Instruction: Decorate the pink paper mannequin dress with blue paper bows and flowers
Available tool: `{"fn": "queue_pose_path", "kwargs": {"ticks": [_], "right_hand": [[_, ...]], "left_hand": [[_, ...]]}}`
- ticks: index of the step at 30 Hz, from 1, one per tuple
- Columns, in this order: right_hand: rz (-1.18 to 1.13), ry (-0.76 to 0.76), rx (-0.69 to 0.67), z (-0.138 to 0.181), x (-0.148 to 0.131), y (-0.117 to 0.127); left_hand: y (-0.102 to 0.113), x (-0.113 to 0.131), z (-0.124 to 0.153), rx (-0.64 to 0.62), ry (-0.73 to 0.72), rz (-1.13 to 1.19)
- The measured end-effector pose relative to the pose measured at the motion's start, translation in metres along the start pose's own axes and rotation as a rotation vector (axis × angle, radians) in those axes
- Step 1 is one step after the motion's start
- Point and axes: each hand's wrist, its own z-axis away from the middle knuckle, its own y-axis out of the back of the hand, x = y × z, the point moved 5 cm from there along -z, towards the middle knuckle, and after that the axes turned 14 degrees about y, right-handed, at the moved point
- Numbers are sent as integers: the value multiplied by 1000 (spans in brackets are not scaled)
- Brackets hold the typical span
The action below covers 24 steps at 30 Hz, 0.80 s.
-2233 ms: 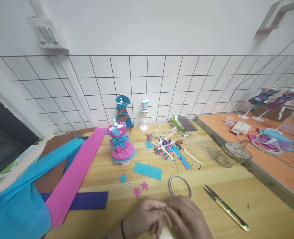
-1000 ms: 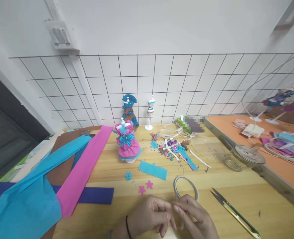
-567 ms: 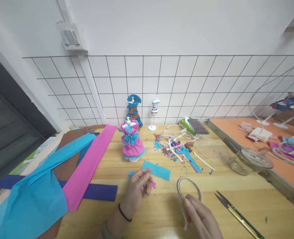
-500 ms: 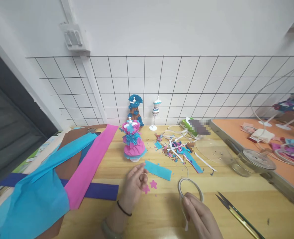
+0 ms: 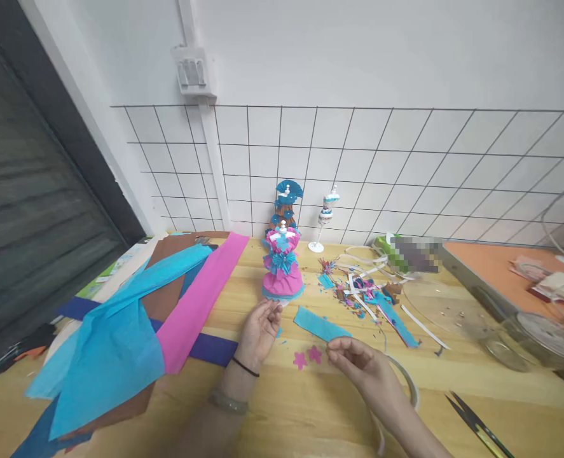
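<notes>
My left hand (image 5: 261,331) is closed with its fingertips pinched, just in front of the small dress form in pink and blue paper (image 5: 282,280). Whatever the fingertips hold, if anything, is too small to make out. My right hand (image 5: 365,369) is also pinched, over the table, its fingertips beside a pink paper flower (image 5: 315,354). A second pink flower (image 5: 299,361) lies to the left of that one. Partly behind my right hand and wrist lies a roll of narrow tape (image 5: 411,381). A blue paper strip (image 5: 322,324) lies between and beyond my hands.
Folded crepe paper (image 5: 110,362) covers the table's left side. Paper scraps (image 5: 370,292) are heaped right of centre. Tweezers (image 5: 477,423) lie at the front right, near a clear spool (image 5: 539,337). Two more dress forms, one white (image 5: 325,217), stand at the back.
My right hand has let go of the tape roll, which now lies on the table, and has moved toward the pink flowers. My left hand stays pinched near the dress. The view has turned left.
</notes>
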Motion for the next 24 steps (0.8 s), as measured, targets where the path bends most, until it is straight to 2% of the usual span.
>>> {"fn": "queue_pose_path", "kwargs": {"ticks": [8,16,24], "right_hand": [[-202,-50,-20,-29,10,-28],[-418,-96,86,-58,11,-45],[-428,-60,157,-69,14,-55]], "left_hand": [[1,4,-7,-36,74,3],[-8,-5,-13,-92,121,-42],[-10,-13,-14,-100,190,-56]]}}
